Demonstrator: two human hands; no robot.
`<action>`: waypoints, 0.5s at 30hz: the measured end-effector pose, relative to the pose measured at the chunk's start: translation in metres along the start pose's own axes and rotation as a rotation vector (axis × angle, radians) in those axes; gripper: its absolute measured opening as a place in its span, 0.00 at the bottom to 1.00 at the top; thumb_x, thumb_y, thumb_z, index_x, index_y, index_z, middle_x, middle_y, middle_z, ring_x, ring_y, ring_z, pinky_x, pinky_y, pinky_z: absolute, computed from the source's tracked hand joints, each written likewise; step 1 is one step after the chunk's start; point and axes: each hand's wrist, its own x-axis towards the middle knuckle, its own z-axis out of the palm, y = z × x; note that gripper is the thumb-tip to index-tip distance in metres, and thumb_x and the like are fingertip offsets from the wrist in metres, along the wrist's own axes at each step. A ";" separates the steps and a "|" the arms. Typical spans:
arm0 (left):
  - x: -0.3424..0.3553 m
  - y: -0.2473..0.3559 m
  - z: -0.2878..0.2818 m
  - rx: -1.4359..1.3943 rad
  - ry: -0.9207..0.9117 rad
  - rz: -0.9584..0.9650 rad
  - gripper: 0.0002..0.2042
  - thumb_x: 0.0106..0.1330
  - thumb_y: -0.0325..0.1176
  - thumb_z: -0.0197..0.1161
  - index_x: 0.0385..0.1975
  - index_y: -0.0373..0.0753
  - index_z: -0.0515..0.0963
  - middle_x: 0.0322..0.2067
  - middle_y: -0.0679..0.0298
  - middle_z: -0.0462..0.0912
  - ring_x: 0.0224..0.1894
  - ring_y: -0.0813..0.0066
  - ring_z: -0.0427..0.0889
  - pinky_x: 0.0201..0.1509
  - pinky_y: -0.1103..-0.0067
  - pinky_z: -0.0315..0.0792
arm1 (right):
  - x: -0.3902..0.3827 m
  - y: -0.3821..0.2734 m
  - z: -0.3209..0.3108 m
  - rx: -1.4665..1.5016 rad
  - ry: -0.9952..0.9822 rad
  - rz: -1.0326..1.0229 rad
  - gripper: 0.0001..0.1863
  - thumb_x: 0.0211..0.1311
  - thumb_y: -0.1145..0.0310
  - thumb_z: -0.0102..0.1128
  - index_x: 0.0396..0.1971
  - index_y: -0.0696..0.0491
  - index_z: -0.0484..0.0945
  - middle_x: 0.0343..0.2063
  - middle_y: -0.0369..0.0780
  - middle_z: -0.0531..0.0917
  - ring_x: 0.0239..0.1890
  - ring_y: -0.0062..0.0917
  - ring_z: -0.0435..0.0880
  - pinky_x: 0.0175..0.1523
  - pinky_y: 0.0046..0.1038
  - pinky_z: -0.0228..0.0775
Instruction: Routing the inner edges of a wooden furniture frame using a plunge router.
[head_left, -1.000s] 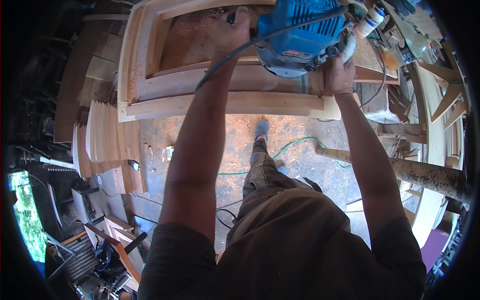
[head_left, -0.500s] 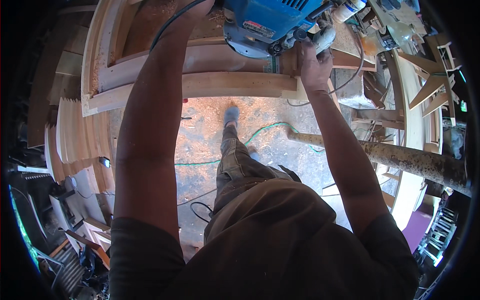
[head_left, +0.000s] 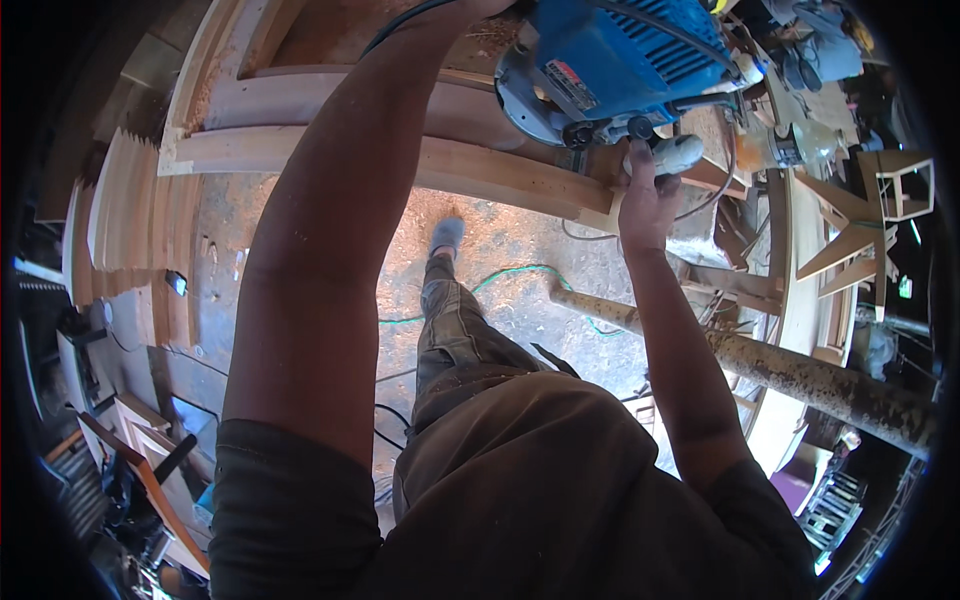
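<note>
Router [head_left: 620, 68]: smooth plastic; frame [head_left: 480, 167]: matt bare wood.

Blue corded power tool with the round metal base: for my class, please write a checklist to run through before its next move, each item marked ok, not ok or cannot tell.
1. Right hand on the pale rounded side handle of the blue corded power tool: ok.
2. Left hand, firm grip: cannot tell; the picture's top edge cuts it off.
3. Black flexible cord well away from the left forearm: not ok; it runs right alongside.
4. Pale wooden frame secured: cannot tell; part lies out of view.
5. Grey floor uncluttered: not ok; orange-brown wood shavings and a thin green cord lie there.
</note>
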 end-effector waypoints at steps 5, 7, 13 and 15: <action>0.005 0.003 0.002 -0.058 -0.061 -0.003 0.20 0.60 0.45 0.58 0.28 0.28 0.81 0.23 0.57 0.80 0.27 0.67 0.76 0.31 0.76 0.70 | -0.010 0.002 -0.003 -0.102 -0.013 -0.021 0.15 0.62 0.60 0.62 0.35 0.58 0.79 0.27 0.36 0.80 0.27 0.18 0.73 0.32 0.20 0.67; 0.007 0.002 0.003 -0.087 -0.073 -0.013 0.21 0.60 0.45 0.59 0.28 0.28 0.81 0.23 0.57 0.81 0.27 0.66 0.76 0.31 0.75 0.70 | -0.014 0.002 -0.003 -0.129 -0.021 -0.029 0.15 0.62 0.59 0.62 0.35 0.59 0.79 0.28 0.36 0.81 0.27 0.18 0.74 0.33 0.20 0.67; 0.024 -0.007 0.006 -0.043 -0.131 0.013 0.20 0.59 0.45 0.60 0.30 0.29 0.82 0.24 0.57 0.81 0.27 0.67 0.77 0.32 0.75 0.70 | -0.026 -0.002 0.000 -0.194 -0.006 -0.107 0.16 0.62 0.59 0.62 0.35 0.59 0.80 0.30 0.37 0.83 0.29 0.19 0.76 0.34 0.20 0.68; 0.029 -0.011 0.009 -0.062 -0.140 0.008 0.20 0.59 0.46 0.60 0.30 0.29 0.82 0.24 0.57 0.81 0.28 0.67 0.77 0.32 0.75 0.70 | -0.029 -0.004 0.000 -0.236 -0.014 -0.106 0.17 0.61 0.59 0.62 0.36 0.59 0.80 0.30 0.38 0.84 0.30 0.19 0.77 0.35 0.21 0.68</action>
